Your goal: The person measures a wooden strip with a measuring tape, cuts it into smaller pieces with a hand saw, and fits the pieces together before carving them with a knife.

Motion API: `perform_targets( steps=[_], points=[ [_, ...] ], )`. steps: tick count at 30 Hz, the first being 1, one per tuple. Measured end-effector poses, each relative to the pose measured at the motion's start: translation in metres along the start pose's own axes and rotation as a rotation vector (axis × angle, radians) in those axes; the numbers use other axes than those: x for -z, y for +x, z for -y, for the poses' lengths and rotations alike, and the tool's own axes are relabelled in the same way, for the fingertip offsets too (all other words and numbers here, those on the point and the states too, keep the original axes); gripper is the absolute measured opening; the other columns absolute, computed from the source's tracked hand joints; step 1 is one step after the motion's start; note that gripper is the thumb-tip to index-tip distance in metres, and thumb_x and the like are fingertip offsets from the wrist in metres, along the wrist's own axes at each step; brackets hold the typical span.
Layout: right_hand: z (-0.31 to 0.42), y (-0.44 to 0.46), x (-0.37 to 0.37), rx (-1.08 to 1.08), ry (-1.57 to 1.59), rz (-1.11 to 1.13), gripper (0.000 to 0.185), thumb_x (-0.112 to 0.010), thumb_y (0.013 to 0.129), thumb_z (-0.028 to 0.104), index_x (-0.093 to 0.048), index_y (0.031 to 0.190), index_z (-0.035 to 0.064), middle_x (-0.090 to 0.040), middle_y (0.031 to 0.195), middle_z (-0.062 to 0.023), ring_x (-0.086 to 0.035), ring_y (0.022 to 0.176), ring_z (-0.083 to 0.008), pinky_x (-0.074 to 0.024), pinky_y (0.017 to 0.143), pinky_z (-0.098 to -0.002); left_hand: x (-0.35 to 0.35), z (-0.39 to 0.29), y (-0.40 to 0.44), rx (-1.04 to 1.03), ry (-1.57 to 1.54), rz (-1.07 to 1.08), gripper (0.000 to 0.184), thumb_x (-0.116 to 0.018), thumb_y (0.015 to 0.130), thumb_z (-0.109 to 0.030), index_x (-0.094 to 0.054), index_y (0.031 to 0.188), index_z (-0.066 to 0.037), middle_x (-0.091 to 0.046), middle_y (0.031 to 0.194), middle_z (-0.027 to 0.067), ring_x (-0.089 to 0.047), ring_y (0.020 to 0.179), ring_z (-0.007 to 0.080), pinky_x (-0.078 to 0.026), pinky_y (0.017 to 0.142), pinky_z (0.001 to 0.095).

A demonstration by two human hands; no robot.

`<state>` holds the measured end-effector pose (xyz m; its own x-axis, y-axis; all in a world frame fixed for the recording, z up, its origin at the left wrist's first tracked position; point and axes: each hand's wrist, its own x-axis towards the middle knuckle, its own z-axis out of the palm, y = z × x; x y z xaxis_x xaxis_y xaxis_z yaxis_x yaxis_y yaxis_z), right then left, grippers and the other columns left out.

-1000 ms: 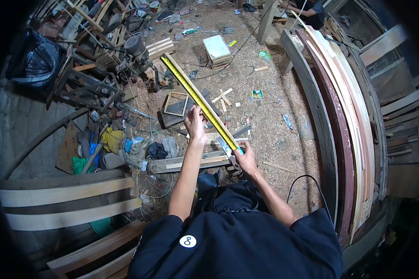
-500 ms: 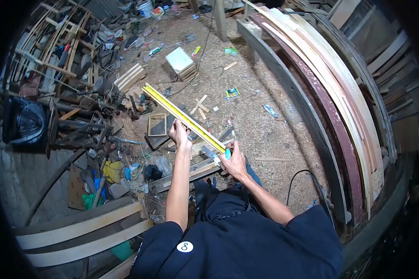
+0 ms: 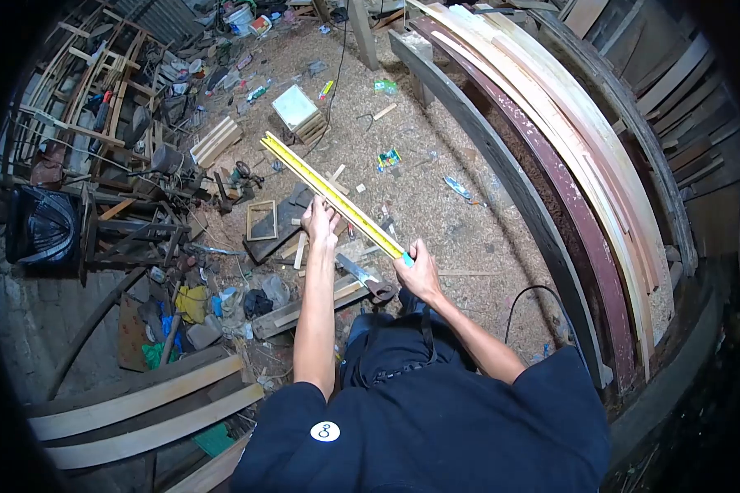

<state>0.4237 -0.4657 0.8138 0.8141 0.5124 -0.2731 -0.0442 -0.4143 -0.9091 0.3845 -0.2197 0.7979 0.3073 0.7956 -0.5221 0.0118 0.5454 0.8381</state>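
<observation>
A narrow wooden strip [image 3: 302,178] slants across in front of me, with the yellow blade of a tape measure [image 3: 330,192] stretched along it. My left hand [image 3: 321,220] supports the strip from below near its middle, fingers curled around it. At the near end, my right hand [image 3: 420,271] is closed around the teal tape case, which is mostly hidden by the fingers. Below the hands, a handsaw [image 3: 364,275] lies across wooden beams [image 3: 304,312] by my legs. Left of my left hand, a small wooden frame [image 3: 261,220] lies on a dark board.
Long planks [image 3: 575,148] and a dark beam [image 3: 501,156] run along the right. A box-like stack [image 3: 298,111] stands on the sawdust-covered floor, near bundled wood pieces [image 3: 215,141]. Scrap and rags crowd the left. A black cable [image 3: 514,316] loops at right.
My view has shifted, so the floor items appear farther left. Both hands still hold the strip and tape. The saw's handle now shows, and less of the teal case is visible.
</observation>
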Motion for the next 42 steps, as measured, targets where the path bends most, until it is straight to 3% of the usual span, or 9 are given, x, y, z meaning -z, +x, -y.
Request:
perform_targets(
  steps=[8, 12, 14, 16, 17, 22, 28, 36, 42],
  points=[
    [-0.013, -0.043, 0.035, 0.044, -0.081, 0.046, 0.035, -0.064, 0.08, 0.03, -0.039, 0.088, 0.0057, -0.051, 0.064, -0.0189, -0.051, 0.058, -0.0386, -0.0426, 0.057, -0.0477, 0.004, 0.029, -0.056, -0.055, -0.122, -0.044, 0.019, -0.061, 0.093, -0.028, -0.064, 0.101, -0.011, -0.062, 0.08, -0.002, -0.058, 0.065, 0.0077, -0.046, 0.056, 0.0226],
    [-0.039, -0.068, 0.058, 0.024, -0.081, 0.078, 0.036, -0.063, 0.08, 0.031, -0.039, 0.087, 0.0051, -0.05, 0.066, -0.0189, -0.055, 0.06, -0.0391, -0.0431, 0.058, -0.0455, 0.026, 0.056, -0.089, -0.241, -0.212, 0.047, 0.019, -0.053, 0.097, -0.014, -0.059, 0.079, -0.009, -0.056, 0.064, -0.0021, -0.052, 0.05, 0.0065, -0.04, 0.045, 0.0207],
    [-0.046, -0.083, 0.081, -0.004, -0.049, 0.095, 0.034, -0.063, 0.081, 0.029, -0.039, 0.085, 0.0052, -0.05, 0.065, -0.0161, -0.057, 0.06, -0.0336, -0.0432, 0.058, -0.0436, 0.043, 0.069, -0.092, -0.282, -0.29, 0.03, 0.018, -0.055, 0.098, -0.016, -0.061, 0.083, -0.008, -0.056, 0.065, -0.0028, -0.054, 0.053, 0.0066, -0.043, 0.047, 0.0201],
    [-0.056, -0.109, 0.1, -0.09, 0.041, 0.132, 0.033, -0.064, 0.083, 0.026, -0.038, 0.081, 0.0055, -0.051, 0.064, -0.0104, -0.06, 0.06, -0.0226, -0.0433, 0.057, -0.0399, 0.032, 0.057, -0.139, -0.241, -0.223, -0.207, 0.015, -0.056, 0.097, -0.015, -0.066, 0.098, -0.004, -0.057, 0.071, -0.0045, -0.051, 0.057, 0.0032, -0.049, 0.054, 0.0205],
    [-0.064, -0.117, 0.106, -0.106, 0.048, 0.12, 0.033, -0.064, 0.083, 0.025, -0.037, 0.079, 0.0064, -0.048, 0.062, -0.0065, -0.062, 0.063, -0.0167, -0.0439, 0.056, -0.0375, 0.038, 0.063, -0.151, -0.22, -0.19, -0.196, 0.016, -0.056, 0.097, -0.015, -0.067, 0.1, -0.003, -0.059, 0.073, -0.0041, -0.051, 0.057, 0.0028, -0.047, 0.052, 0.02],
    [-0.08, -0.149, 0.139, -0.094, 0.238, 0.065, 0.028, -0.061, 0.088, 0.016, -0.035, 0.081, 0.0075, -0.049, 0.065, -0.004, -0.066, 0.067, -0.0153, -0.0457, 0.054, -0.0322, 0.035, 0.117, -0.186, -0.288, -0.033, 0.035, 0.016, -0.055, 0.099, -0.012, -0.067, 0.097, -0.003, -0.056, 0.069, -0.0052, -0.046, 0.055, 0.0003, -0.034, 0.047, 0.0175],
    [-0.113, -0.148, 0.186, -0.057, 0.247, -0.157, 0.027, -0.063, 0.088, 0.021, -0.04, 0.087, 0.0064, -0.063, 0.069, -0.009, -0.067, 0.067, -0.016, -0.0476, 0.057, -0.032, -0.024, 0.176, -0.236, -0.05, -0.015, 0.284, 0.02, -0.051, 0.101, -0.019, -0.065, 0.106, -0.005, -0.061, 0.073, -0.0037, -0.055, 0.059, 0.0031, -0.042, 0.049, 0.0186],
    [-0.193, -0.106, 0.301, -0.021, 0.126, -0.487, 0.037, -0.068, 0.083, 0.023, -0.04, 0.101, 0.0059, -0.064, 0.069, -0.0102, -0.065, 0.061, -0.0232, -0.0479, 0.058, -0.0378, -0.144, 0.23, -0.272, 0.013, 0.153, 0.42, 0.022, -0.053, 0.102, -0.025, -0.068, 0.102, -0.009, -0.063, 0.08, -0.0058, -0.056, 0.064, 0.0022, -0.048, 0.055, 0.0191],
    [-0.221, -0.058, 0.396, -0.106, 0.032, -0.605, 0.046, -0.068, 0.08, 0.027, -0.034, 0.105, 0.0084, -0.058, 0.064, -0.0122, -0.06, 0.058, -0.0313, -0.0456, 0.059, -0.045, -0.234, 0.262, -0.273, 0.016, 0.278, 0.426, 0.031, -0.051, 0.102, -0.031, -0.063, 0.118, -0.008, -0.069, 0.092, -0.0008, -0.065, 0.074, 0.0082, -0.051, 0.064, 0.0228]
  ],
)
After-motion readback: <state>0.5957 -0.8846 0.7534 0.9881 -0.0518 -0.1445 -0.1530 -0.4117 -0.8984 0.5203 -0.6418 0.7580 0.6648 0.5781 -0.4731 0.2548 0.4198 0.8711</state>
